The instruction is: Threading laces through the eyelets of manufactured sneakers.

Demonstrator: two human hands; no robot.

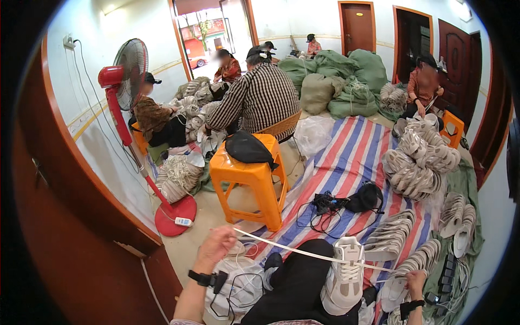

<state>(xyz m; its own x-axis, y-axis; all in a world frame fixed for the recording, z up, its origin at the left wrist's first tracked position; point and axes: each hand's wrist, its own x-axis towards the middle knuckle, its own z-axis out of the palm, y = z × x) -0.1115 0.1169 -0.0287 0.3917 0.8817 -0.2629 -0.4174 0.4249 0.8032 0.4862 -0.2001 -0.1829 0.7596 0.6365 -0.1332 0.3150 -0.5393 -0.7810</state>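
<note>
A white and beige sneaker [342, 290] rests on my dark-trousered leg, toe toward me, with white laces crossing its upper part. My left hand [218, 244] is raised out to the left, fingers closed on one end of a flat white shoelace [292, 249]. The lace stretches taut from there to the shoe. On the other side, my right hand [416, 283] is closed on the other lace end, pulled to the right. Both wrists wear black straps with small devices. Rows of pale shoe uppers [391, 233] stand just beyond my right hand.
An orange stool [246, 162] with a black bag stands ahead; a red fan [122, 103] is at left. Cables and a black cap [365, 197] lie on the striped sheet [346, 157]. A white bag [238, 281] sits by my left arm. Several people sit beyond, near green sacks [355, 100].
</note>
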